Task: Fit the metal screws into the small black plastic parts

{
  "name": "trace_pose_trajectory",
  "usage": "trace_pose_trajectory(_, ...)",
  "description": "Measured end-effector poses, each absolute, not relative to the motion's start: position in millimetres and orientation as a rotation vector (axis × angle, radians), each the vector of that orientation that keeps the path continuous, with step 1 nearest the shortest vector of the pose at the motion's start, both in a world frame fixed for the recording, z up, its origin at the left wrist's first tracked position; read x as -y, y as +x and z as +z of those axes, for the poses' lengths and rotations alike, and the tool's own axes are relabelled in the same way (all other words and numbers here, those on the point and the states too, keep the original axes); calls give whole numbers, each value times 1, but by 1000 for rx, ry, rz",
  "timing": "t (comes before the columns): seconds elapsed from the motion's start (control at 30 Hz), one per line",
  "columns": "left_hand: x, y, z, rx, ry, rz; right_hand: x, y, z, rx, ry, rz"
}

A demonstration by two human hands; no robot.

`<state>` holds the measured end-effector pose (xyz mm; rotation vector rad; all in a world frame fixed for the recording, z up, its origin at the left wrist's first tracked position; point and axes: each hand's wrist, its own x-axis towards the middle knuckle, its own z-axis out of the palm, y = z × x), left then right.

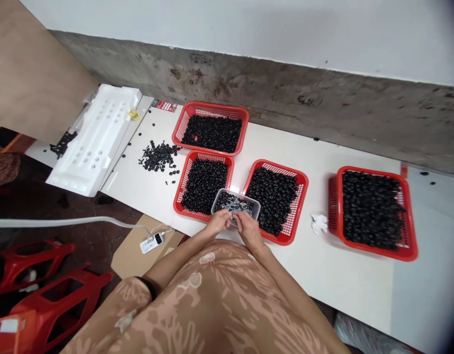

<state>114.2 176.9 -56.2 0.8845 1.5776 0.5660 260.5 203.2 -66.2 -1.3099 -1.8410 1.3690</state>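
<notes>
While the left hand and the right hand are close, tip by tip, I cannot tell if their 2 grips are narrow or pinched on something small. Just past the tips is the clear tub, full of dark and shiny bits. Its long side runs left to right, and the 2 hands are about the same way off, at its near edge. It sits between the left basket and the right basket, both red with black rings. The end basket is well off right. Farther back are a black pile, the back basket and the wall.
</notes>
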Motion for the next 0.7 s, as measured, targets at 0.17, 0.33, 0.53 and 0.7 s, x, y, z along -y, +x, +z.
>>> trace_pose_trajectory(0.17,-181,115,-50,-1782,1078,426,-205,259,-63,1690,-1339,1523)
trace_pose_trajectory(0.33,-180,119,-39,-2044,1506,212,-201,254,-71,977,-1395,2104)
trace_pose_trajectory(0.53,-187,112,-44,-2060,1744,217,-205,258,-88,974,-1538,1995)
trace_pose_trajectory(0.7,-195,99,-54,-1934,1953,55,-217,267,-90,1253,-1602,1758)
